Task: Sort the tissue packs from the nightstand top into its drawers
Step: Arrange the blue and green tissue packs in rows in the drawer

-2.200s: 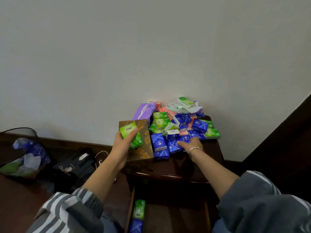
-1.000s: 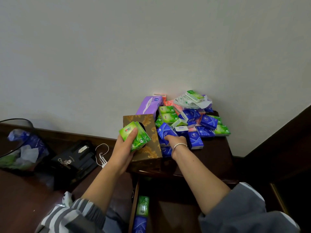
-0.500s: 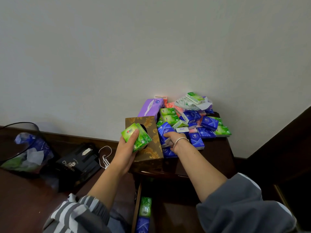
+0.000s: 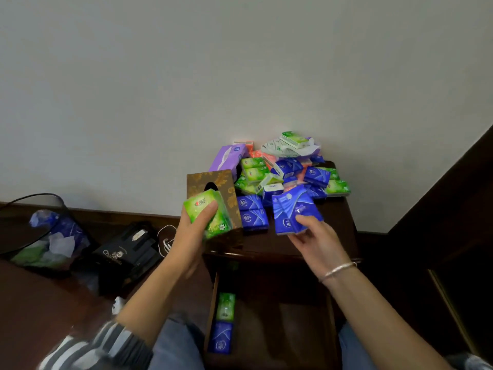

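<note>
Left grip (image 4: 192,236) clasps a green plastic tissue pack (image 4: 206,213), right grip (image 4: 317,241) a blue plastic tissue pack (image 4: 294,212); likely light, squashy: pinch sides.

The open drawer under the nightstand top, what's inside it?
In the drawer, a green pack and a blue pack lie end to end along the left wall, green farther in. The rest that shows is dark wood. The back is hidden under the nightstand top.

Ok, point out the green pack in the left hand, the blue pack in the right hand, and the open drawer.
green pack (image 4: 219,220), head view, its lower right face.
blue pack (image 4: 289,209), head view, middle of its front face.
drawer (image 4: 280,329), head view, a bare part of its floor.
</note>
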